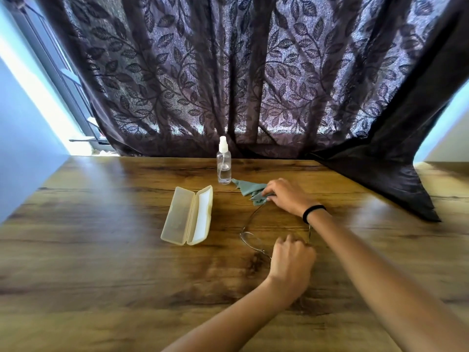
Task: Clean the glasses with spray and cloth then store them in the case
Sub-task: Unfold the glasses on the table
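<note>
left hand [291, 262] curls round the glasses [250, 241], steadying them; right hand [286, 196] fingertips pinch the cloth [250, 190], likely readying a wipe.

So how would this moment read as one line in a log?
left hand: holds glasses | right hand: pinches cloth | case: open | spray bottle: upright, untouched

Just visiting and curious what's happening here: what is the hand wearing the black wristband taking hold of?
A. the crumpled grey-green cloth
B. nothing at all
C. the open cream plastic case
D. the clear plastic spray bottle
A: the right hand pinches the crumpled grey-green cloth on the wooden table, while the left hand holds the thin metal-framed glasses.
</note>
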